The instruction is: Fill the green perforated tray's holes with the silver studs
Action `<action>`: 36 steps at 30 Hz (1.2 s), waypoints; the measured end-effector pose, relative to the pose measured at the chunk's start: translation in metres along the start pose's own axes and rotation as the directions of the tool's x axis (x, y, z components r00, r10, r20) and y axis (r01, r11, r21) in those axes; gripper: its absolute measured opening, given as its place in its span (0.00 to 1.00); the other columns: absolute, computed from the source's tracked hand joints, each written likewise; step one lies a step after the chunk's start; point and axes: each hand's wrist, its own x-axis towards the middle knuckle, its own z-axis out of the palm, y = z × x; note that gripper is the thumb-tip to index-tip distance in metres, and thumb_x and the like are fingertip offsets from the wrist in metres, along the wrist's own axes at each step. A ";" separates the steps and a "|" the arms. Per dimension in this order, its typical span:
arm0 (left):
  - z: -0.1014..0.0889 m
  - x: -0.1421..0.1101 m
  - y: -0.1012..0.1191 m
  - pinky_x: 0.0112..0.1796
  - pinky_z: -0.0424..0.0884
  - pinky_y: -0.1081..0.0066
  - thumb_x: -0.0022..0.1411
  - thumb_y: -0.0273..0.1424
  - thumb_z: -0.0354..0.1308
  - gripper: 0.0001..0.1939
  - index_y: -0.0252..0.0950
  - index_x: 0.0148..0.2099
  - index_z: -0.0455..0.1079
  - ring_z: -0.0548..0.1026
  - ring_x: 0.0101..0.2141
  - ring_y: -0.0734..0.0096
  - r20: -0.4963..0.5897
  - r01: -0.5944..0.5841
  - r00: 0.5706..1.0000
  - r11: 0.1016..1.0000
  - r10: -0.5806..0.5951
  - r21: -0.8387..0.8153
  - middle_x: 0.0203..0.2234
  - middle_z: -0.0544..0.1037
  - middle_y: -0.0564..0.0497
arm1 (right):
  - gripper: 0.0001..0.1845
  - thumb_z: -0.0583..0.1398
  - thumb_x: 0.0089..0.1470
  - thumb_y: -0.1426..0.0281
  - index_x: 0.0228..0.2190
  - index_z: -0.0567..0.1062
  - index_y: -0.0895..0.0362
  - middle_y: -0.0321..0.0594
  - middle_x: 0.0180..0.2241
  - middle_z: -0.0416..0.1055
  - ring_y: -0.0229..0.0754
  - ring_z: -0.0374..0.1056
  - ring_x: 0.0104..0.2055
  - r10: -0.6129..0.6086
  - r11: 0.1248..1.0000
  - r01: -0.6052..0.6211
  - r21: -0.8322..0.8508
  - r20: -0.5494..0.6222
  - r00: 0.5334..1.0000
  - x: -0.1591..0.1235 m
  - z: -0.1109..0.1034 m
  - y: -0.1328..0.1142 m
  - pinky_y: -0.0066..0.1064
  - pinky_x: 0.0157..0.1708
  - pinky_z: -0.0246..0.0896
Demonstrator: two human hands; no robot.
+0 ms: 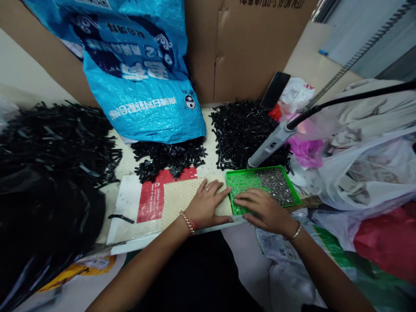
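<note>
"Head view: state the position of the green tray [291, 184]."
"On the bench [210, 149], directly right of the honeycomb-patterned sheet [178, 197]. Small metal pieces [277, 184] fill it: densely heaped at right, thinly spread at left."
"Condition of the left hand [206, 203]?"
"Open, palm down, fingers spread over the sheet's right end; index fingertip at the tray's left rim."
"And the right hand [266, 210]?"
"Above the tray's near left portion, fingers lowered toward the pieces. Whether it grips one cannot be determined."
"Adjacent items?"
"Grey corded tool [269, 145], tilted, lower end near the tray's far rim. Behind it, one heap of black strips [238, 130]."
</note>
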 end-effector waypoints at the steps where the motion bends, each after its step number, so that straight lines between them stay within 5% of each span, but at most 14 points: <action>1: -0.002 0.002 -0.001 0.65 0.43 0.44 0.55 0.61 0.59 0.51 0.39 0.71 0.53 0.53 0.67 0.47 -0.013 0.000 1.000 1.000 0.000 0.011 0.66 0.59 0.36 | 0.22 0.55 0.66 0.59 0.58 0.69 0.53 0.45 0.56 0.69 0.51 0.63 0.58 -0.024 1.000 0.024 -0.002 0.025 0.999 0.000 0.002 0.000 0.51 0.58 0.58; 6: 0.001 0.009 -0.017 0.64 0.37 0.39 0.54 0.66 0.55 0.56 0.39 0.73 0.45 0.43 0.69 0.43 -0.012 0.003 1.000 0.998 -0.002 0.066 0.71 0.45 0.38 | 0.20 0.56 0.66 0.59 0.55 0.73 0.53 0.46 0.56 0.70 0.53 0.64 0.58 0.020 0.997 -0.021 -0.077 -0.025 1.000 -0.010 0.002 0.004 0.55 0.58 0.58; 17: 0.015 0.011 -0.025 0.64 0.40 0.41 0.56 0.66 0.51 0.52 0.45 0.73 0.46 0.46 0.68 0.42 -0.040 -0.020 0.999 0.995 0.024 0.096 0.70 0.49 0.40 | 0.30 0.56 0.65 0.55 0.61 0.65 0.58 0.51 0.60 0.65 0.56 0.58 0.63 0.031 0.992 -0.032 -0.119 -0.010 0.999 0.020 0.023 0.004 0.60 0.64 0.49; 24: 0.018 0.010 -0.028 0.64 0.39 0.40 0.56 0.65 0.54 0.52 0.46 0.73 0.45 0.47 0.68 0.42 -0.062 -0.027 0.998 0.996 0.033 0.085 0.71 0.48 0.42 | 0.23 0.57 0.65 0.58 0.57 0.70 0.53 0.45 0.54 0.71 0.52 0.64 0.59 -0.035 0.999 0.036 -0.017 0.042 0.999 -0.011 0.008 -0.003 0.56 0.62 0.53; 30: 0.017 0.009 -0.027 0.64 0.40 0.40 0.56 0.65 0.53 0.52 0.45 0.73 0.46 0.46 0.68 0.41 -0.055 -0.028 0.998 0.994 0.034 0.103 0.70 0.48 0.39 | 0.22 0.56 0.65 0.57 0.54 0.72 0.55 0.47 0.50 0.72 0.51 0.65 0.55 0.002 0.997 0.000 0.082 -0.028 1.000 0.004 0.004 -0.005 0.51 0.57 0.60; 36: 0.017 0.009 -0.026 0.64 0.39 0.41 0.55 0.66 0.54 0.52 0.45 0.73 0.47 0.47 0.68 0.42 -0.059 -0.026 0.998 0.993 0.033 0.111 0.70 0.50 0.40 | 0.18 0.57 0.65 0.60 0.53 0.74 0.51 0.44 0.49 0.73 0.49 0.67 0.53 -0.028 0.997 0.028 0.070 0.004 1.000 -0.003 -0.001 0.002 0.53 0.61 0.53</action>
